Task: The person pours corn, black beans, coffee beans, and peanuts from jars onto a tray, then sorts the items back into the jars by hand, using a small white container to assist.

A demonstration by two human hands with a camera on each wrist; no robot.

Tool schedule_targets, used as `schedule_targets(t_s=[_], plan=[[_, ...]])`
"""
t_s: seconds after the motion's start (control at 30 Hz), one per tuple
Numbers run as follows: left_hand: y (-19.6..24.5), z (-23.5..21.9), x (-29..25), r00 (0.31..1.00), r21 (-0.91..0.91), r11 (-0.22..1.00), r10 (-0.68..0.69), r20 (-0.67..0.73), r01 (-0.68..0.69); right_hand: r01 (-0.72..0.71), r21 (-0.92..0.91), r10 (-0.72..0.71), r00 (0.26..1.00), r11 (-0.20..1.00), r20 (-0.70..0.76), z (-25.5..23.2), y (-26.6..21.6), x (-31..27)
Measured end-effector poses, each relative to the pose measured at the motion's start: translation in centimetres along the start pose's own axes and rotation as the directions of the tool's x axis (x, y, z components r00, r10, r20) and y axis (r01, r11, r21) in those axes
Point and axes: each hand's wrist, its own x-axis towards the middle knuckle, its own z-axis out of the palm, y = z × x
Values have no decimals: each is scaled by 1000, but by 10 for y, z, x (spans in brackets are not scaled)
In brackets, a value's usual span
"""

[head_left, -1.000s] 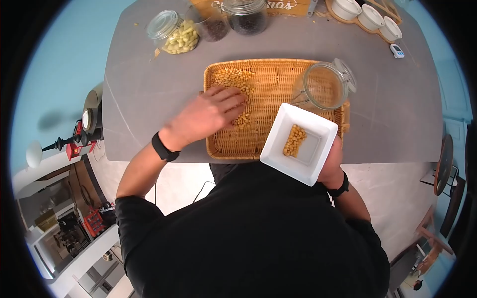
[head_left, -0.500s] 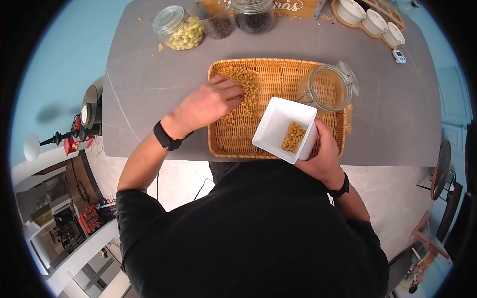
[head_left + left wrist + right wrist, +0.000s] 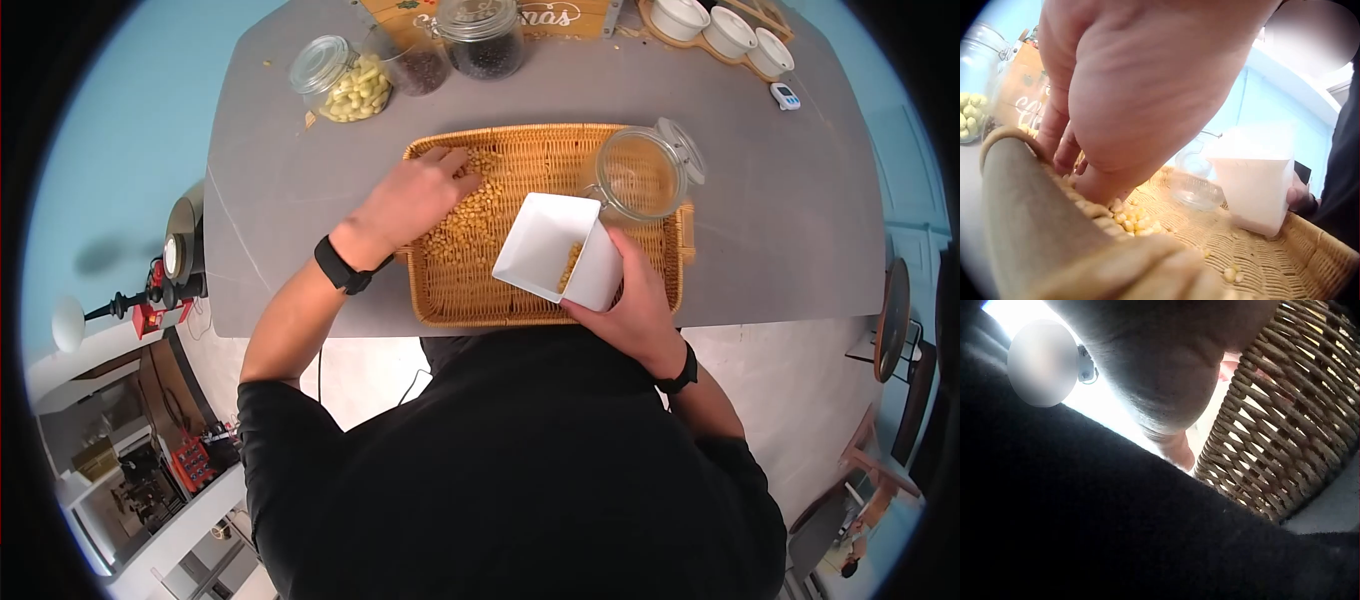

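The left hand (image 3: pixel 415 195) reaches into the upper left corner of the wicker basket (image 3: pixel 545 322), its fingers down among yellow kernels (image 3: pixel 462 232). In the left wrist view this hand (image 3: pixel 1141 81) has loosely bent fingers beside the kernels (image 3: pixel 1138 220); its fingertips are partly hidden. The right hand (image 3: pixel 640 310) grips a white square container (image 3: pixel 545 235) from the right, above the basket, tilted with its mouth toward the left. Some kernels (image 3: pixel 570 266) lie inside it. The right wrist view shows part of that hand (image 3: pixel 1166 369) beside the basket wall (image 3: pixel 1272 425).
A glass jar (image 3: pixel 640 175) with its lid open lies at the basket's right side. Behind stand a jar of pale green pieces (image 3: pixel 358 92), two containers of dark contents (image 3: pixel 485 50), a wooden box, white lidded pots (image 3: pixel 728 32) and a small timer (image 3: pixel 785 96).
The left hand has moved up and left, uncovering more kernels, which lie more spread out. The right hand has drawn the white container left and tipped its mouth further leftward.
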Motion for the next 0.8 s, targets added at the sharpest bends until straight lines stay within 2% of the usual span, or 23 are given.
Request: schedule_targets(t_s=[0.13,0.23,0.33,0.43,0.53,0.57,0.63,0.73,0.8], plan=[[-10,7,0,999,-81,996,-48,14,49,53,8,-53,998,999,-26,3,3,-1],[-12,8,0,998,-94,995,-50,-37,46,72,-12,-72,997,997,-32,2,2,1],[-5,-11,0,996,-134,990,-58,-63,49,64,-3,-64,997,998,-31,2,1,1],[23,-51,3,992,-303,953,-42,-119,4,107,-9,-107,993,994,-59,6,3,1],[49,-63,12,975,-479,859,91,-205,-181,105,-41,-107,993,994,-57,6,3,1],[56,-60,15,967,-577,784,112,-229,-228,88,-31,-90,995,996,-51,6,3,1],[69,-60,20,978,-675,707,160,-134,-208,49,-13,-50,998,999,-43,6,3,0],[62,-46,18,967,-678,695,113,-227,-240,60,14,-59,997,998,-51,4,1,0],[49,-42,19,961,-675,705,31,-274,-215,80,-1,-80,994,997,-70,3,0,1]])
